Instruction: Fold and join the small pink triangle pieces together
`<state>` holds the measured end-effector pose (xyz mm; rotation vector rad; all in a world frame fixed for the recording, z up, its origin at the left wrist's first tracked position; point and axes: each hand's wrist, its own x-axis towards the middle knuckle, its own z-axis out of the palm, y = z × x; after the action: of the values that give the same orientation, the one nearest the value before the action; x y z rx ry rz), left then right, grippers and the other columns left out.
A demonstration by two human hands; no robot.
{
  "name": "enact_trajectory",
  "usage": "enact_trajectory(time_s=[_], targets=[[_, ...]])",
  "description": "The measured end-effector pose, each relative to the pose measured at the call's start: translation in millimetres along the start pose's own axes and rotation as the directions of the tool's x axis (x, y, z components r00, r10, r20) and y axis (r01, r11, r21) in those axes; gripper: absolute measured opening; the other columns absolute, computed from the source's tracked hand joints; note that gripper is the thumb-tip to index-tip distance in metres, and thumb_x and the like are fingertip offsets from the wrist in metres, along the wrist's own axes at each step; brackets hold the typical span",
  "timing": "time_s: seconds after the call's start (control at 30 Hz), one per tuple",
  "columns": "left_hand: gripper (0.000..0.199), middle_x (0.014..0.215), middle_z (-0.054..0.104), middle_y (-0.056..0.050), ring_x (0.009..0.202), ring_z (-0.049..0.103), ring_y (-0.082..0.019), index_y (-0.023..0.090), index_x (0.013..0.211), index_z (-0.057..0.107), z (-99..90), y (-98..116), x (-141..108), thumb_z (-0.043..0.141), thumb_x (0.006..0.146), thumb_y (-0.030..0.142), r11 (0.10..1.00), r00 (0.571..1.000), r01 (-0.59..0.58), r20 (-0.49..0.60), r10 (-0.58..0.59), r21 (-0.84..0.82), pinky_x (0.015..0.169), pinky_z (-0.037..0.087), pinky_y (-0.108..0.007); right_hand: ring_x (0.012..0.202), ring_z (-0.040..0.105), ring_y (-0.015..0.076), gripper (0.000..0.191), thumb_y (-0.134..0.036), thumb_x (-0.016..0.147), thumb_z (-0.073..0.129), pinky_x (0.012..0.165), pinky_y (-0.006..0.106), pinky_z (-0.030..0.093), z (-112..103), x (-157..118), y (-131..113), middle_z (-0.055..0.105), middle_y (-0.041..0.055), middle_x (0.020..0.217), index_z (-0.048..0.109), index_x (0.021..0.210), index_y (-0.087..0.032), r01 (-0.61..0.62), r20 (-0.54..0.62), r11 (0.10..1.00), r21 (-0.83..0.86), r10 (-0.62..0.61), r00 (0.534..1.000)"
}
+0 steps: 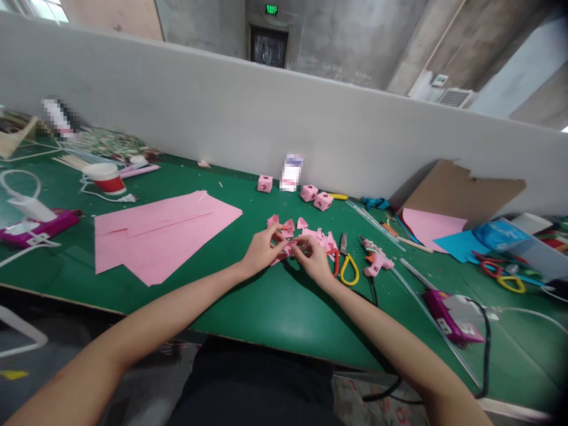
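Note:
Both hands meet over the green table in front of me. My left hand [261, 251] pinches one side of a small folded piece of pink paper [289, 247]. At its other side, my right hand [311, 255] closes thumb and fingers on the same piece, partly hiding it. Just beyond the fingers lie small pink paper cut-outs [302, 223] and a pile of pink scraps [327, 239]. Scissors [349, 269] with red and yellow handles rest right of my right hand. Farther back sit three pink paper cubes with cut openings, one of them a cube [265, 184] standing apart.
Large pink paper sheets [173, 236] cover the left of the table. On the right are a pink glue gun [377, 261], a purple power strip [450, 316] with cables, and a cardboard sheet [457, 195]. A paper cup [105, 178] stands left. A grey partition [213, 112] bounds the back.

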<state>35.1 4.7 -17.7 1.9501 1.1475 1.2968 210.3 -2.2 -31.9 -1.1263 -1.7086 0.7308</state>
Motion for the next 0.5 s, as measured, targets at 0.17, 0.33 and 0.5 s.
enact_trajectory(time_s=[0.17,0.33,0.5], targets=[[0.032,0.086,0.067,-0.004,0.076,0.067,-0.015,0.018,0.112,0.053,0.5,-1.4,-1.1,0.060,0.082,0.027,0.998,1.000,0.007,-0.002,-0.008,-0.069,0.061,0.056,-0.023,0.067,0.066,0.0182,0.026,-0.046,0.084,0.060,0.058,0.028,0.051,1.0,0.9,4.6,0.068,0.0034,0.077,0.061,0.090,-0.020,-0.035,0.019,0.998,0.043,0.034,0.999],[0.040,0.083,0.069,-0.002,0.074,0.068,-0.015,0.019,0.117,0.050,2.7,-0.4,-4.8,0.063,0.081,0.031,0.999,0.991,-0.017,0.131,0.023,-0.047,0.071,0.057,-0.029,0.065,0.064,0.0183,0.027,-0.046,0.084,0.059,0.054,0.028,0.049,-0.6,1.6,4.3,0.069,0.0042,0.075,0.065,0.084,-0.020,-0.015,-0.053,1.000,-0.007,0.015,0.998],[0.041,0.098,0.071,-0.004,0.092,0.069,-0.020,0.020,0.118,0.051,-2.9,2.1,-2.4,0.066,0.080,0.029,0.996,0.994,-0.078,0.079,0.075,0.033,0.087,0.052,-0.034,0.069,0.064,0.0182,0.018,-0.037,0.086,0.058,0.058,0.028,0.047,-0.6,-1.6,-2.1,0.070,0.0030,0.076,0.067,0.081,-0.021,0.085,0.016,0.984,-0.158,-0.084,0.996]])
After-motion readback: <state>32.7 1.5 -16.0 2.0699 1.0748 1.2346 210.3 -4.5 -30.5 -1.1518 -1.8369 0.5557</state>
